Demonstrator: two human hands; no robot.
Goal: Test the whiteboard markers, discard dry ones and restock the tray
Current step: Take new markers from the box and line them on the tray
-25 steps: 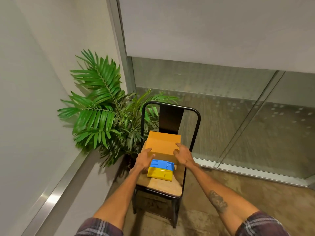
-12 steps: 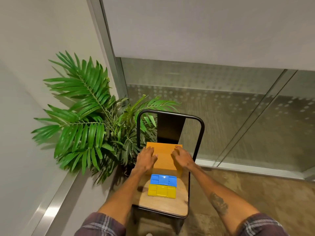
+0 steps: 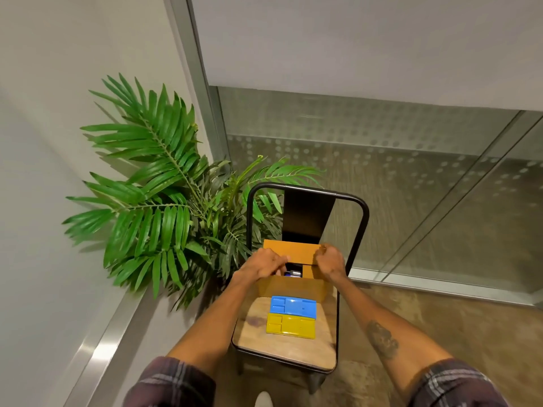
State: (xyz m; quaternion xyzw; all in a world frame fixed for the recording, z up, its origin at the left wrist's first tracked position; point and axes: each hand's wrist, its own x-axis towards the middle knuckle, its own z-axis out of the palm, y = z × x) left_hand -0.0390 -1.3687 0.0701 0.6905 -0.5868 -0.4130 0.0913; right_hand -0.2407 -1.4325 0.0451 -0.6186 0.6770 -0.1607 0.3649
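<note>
Clearly I'm early on: left hand (image 3: pixel 263 266) and right hand (image 3: pixel 329 262) each grip a cardboard box (image 3: pixel 293 287) flap; testing, discarding, restocking remain.

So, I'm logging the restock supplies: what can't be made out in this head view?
- Head view, cardboard box contents: only a bluish-silver bit shows; the flap and left hand cover the rest.
- Head view, left fingers: tips hidden in the opening, grip unclear.
- Head view, pot of the plant: behind the chair and fronds.
</note>
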